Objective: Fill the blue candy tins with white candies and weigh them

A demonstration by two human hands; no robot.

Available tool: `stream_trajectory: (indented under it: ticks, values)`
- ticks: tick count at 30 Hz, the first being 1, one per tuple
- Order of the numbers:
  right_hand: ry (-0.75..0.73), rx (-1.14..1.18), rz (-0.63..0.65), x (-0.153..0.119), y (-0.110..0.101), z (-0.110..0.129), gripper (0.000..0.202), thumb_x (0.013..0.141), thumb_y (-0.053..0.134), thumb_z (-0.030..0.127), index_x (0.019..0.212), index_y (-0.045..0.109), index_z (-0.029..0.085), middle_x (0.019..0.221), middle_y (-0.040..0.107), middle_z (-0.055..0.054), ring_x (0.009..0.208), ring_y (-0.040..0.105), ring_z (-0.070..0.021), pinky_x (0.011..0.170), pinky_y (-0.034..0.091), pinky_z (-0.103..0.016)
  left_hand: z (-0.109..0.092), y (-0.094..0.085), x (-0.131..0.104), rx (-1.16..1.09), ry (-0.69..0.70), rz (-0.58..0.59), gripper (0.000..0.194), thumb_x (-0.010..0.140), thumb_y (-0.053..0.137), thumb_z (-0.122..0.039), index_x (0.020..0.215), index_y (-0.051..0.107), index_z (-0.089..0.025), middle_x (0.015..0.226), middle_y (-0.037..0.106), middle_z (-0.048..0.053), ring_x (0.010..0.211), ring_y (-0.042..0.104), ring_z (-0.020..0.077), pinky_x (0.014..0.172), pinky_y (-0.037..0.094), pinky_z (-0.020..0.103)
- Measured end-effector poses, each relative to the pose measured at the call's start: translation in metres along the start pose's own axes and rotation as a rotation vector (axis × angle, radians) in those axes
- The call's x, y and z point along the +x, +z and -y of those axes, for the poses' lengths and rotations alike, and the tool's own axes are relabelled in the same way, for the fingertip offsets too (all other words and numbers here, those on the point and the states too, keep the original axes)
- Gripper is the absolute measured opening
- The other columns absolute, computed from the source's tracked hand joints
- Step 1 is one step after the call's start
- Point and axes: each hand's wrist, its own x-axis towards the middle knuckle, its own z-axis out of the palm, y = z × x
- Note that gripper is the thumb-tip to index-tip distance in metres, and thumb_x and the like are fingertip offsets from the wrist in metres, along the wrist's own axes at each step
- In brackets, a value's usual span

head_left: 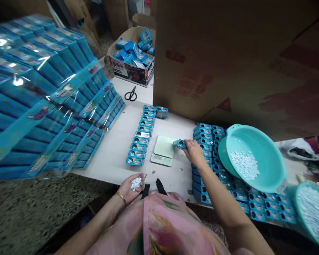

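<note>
My left hand [128, 188] is cupped palm-up near the table's front edge and holds a small heap of white candies [136, 183]. Between the fingers of my right hand [194, 151] is a small blue box [180, 143] with a round dark hole. That box is above the right edge of a pale kitchen scale [163, 150]. Left of the scale runs a row of similar blue boxes [138, 147], with one more box [162, 112] beside its far end. Many more boxes [205, 147] stand packed together to the right of my right hand.
A teal basin [271, 156] with white candies rests on the right-hand boxes, and a second, fuller basin [299, 198] is at the far right. Black scissors [131, 94] lie at the back. A large cardboard carton [215, 63] walls the rear. Plastic-wrapped blue packs [58, 95] are stacked left.
</note>
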Motion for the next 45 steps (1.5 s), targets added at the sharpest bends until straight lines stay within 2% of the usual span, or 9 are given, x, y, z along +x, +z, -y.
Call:
stream_trajectory:
  ticks: [8,11,14,18,22,30,38,41,45]
  values:
    - [-0.111,0.057,0.061,-0.002,0.001,0.070,0.046,0.079,0.050,0.030,0.121,0.039,0.016,0.110,0.051,-0.012,0.098,0.042,-0.0247,0.080,0.034,-0.036,0.008,0.008,-0.011,-0.058,0.008,-0.029,0.014,0.075,0.050,-0.011,0.087,0.056,-0.007,0.078,0.064,0.013,0.069,0.062,0.0171,0.056,0.051,0.025]
    - [-0.239,0.132,0.045,-0.026,-0.003,0.102,0.039,0.082,0.046,0.030,0.118,0.042,0.017,0.115,0.048,-0.012,0.101,0.040,-0.0239,0.082,0.034,-0.036,0.010,0.007,-0.011,-0.069,0.041,-0.005,0.015,0.075,0.048,-0.009,0.088,0.055,-0.007,0.083,0.064,0.014,0.076,0.062,0.0197,0.064,0.051,0.030]
    - [-0.484,0.247,0.156,-0.056,0.003,0.146,0.031,0.083,0.043,0.028,0.113,0.046,0.017,0.105,0.053,-0.009,0.092,0.044,-0.0197,0.079,0.038,-0.032,0.013,0.002,-0.005,-0.081,0.031,0.047,0.011,0.077,0.045,-0.009,0.081,0.055,-0.008,0.071,0.064,0.009,0.065,0.062,0.0171,0.058,0.051,0.029]
    - [-0.538,0.250,0.248,-0.076,0.018,0.178,0.024,0.082,0.043,0.020,0.105,0.049,0.016,0.094,0.053,-0.007,0.086,0.045,-0.0177,0.076,0.041,-0.029,0.018,-0.004,0.000,-0.104,0.008,0.039,0.010,0.079,0.044,-0.012,0.079,0.053,-0.010,0.065,0.063,0.005,0.060,0.062,0.0147,0.056,0.051,0.027]
    - [-0.553,0.258,0.282,-0.076,0.024,0.175,0.015,0.083,0.042,0.017,0.094,0.051,0.016,0.092,0.052,-0.005,0.087,0.045,-0.0161,0.071,0.042,-0.025,0.021,-0.004,-0.002,-0.062,-0.029,-0.006,0.011,0.080,0.044,-0.016,0.081,0.053,-0.009,0.066,0.063,0.006,0.061,0.062,0.0159,0.058,0.051,0.029]
    - [-0.458,0.324,0.345,-0.078,0.023,0.171,0.018,0.082,0.043,0.018,0.099,0.047,0.015,0.093,0.050,-0.006,0.084,0.049,-0.0156,0.065,0.045,-0.025,0.024,0.000,0.002,-0.036,0.008,-0.009,0.009,0.078,0.046,-0.012,0.078,0.054,-0.010,0.064,0.063,0.006,0.058,0.062,0.0163,0.055,0.051,0.028]
    - [-0.479,0.306,0.278,-0.079,0.025,0.169,0.024,0.080,0.043,0.015,0.104,0.047,0.015,0.095,0.052,-0.008,0.086,0.050,-0.0165,0.065,0.046,-0.025,0.025,0.011,0.004,-0.043,0.002,0.032,0.010,0.076,0.047,-0.011,0.080,0.056,-0.009,0.066,0.063,0.006,0.060,0.061,0.0151,0.056,0.050,0.025]
    - [-0.513,0.473,0.125,-0.078,0.022,0.153,0.028,0.082,0.044,0.022,0.109,0.047,0.021,0.102,0.053,-0.006,0.091,0.050,-0.0153,0.073,0.044,-0.026,0.023,0.011,0.006,-0.079,-0.015,0.073,0.011,0.077,0.046,-0.011,0.078,0.056,-0.009,0.068,0.064,0.008,0.063,0.062,0.0164,0.060,0.051,0.028]
    - [0.008,0.691,-0.282,-0.061,0.029,0.101,0.040,0.078,0.050,0.030,0.117,0.042,0.021,0.111,0.049,-0.009,0.100,0.046,-0.0186,0.083,0.041,-0.033,0.016,0.014,0.008,-0.092,-0.004,0.075,0.012,0.076,0.047,-0.013,0.081,0.057,-0.008,0.083,0.065,0.014,0.083,0.061,0.0235,0.073,0.050,0.037]
